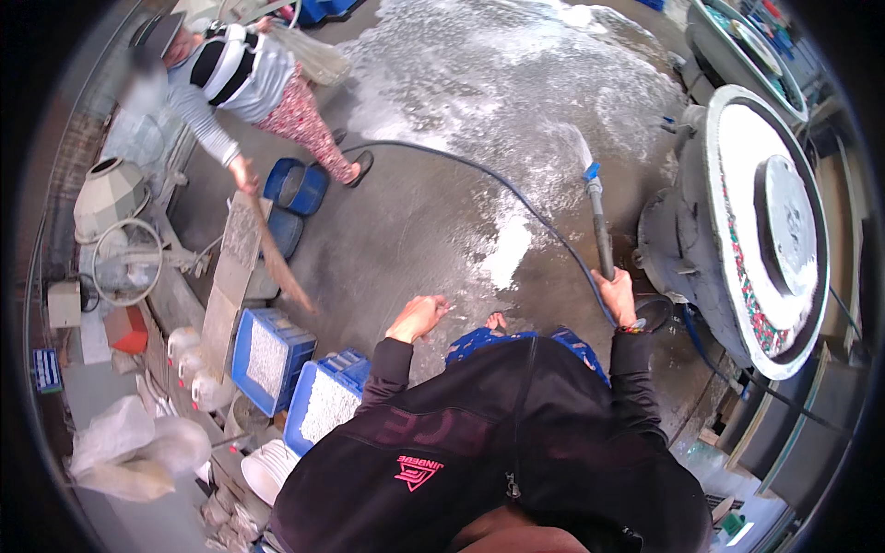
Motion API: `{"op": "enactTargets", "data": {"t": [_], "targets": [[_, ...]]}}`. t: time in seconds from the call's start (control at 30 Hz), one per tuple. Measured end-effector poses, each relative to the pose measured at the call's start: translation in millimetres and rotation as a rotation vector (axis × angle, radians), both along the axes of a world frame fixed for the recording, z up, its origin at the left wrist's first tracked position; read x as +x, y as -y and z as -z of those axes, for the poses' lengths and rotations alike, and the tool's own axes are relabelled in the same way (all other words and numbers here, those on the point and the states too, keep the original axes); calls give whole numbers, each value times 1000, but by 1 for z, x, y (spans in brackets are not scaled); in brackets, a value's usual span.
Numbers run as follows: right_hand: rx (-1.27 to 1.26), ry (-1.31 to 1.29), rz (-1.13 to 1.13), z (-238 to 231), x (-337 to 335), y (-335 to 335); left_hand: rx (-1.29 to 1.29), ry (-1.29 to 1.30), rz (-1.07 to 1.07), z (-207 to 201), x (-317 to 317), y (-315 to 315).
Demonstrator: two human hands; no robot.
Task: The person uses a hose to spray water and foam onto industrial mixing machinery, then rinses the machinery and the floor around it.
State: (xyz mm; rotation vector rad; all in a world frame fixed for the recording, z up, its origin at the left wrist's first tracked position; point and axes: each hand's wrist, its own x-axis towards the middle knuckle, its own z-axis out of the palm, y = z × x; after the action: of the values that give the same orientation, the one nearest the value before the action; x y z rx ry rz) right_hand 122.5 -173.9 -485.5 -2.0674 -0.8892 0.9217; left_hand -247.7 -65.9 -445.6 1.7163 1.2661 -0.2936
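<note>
My right hand [619, 297] is wrapped round the grey pipe end of a water hose [600, 230]. Its tip has a blue valve [592, 172] and points forward, away from me. Water sprays from the tip onto the wet floor [415, 221]. Dark hose runs from near that hand across the floor toward the far left. My left hand [418, 319] hangs in front of my body, fingers loosely bent and partly apart, with nothing visible in it. It is nearest to the blue crates at the left.
White foam [498, 74] spreads over the far floor. A large round tub machine [779, 230] with foam and coloured bits stands right, another tub [751, 51] behind. Blue crates [267, 361] of white pieces stand left. A co-worker [244, 78] holds a broom [277, 258] near blue bins [297, 187].
</note>
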Motion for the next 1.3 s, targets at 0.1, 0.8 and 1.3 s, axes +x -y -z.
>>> {"op": "enactTargets", "data": {"t": [0.1, 0.8, 1.3], "targets": [[-63, 53, 38, -9, 9, 11, -1, -24, 50, -4, 31, -10], [-56, -203, -36, -75, 115, 58, 283, 2, 202, -17, 220, 51], [-38, -110, -207, -21, 161, 24, -457, 1028, 361, 177, 233, 71]]}}
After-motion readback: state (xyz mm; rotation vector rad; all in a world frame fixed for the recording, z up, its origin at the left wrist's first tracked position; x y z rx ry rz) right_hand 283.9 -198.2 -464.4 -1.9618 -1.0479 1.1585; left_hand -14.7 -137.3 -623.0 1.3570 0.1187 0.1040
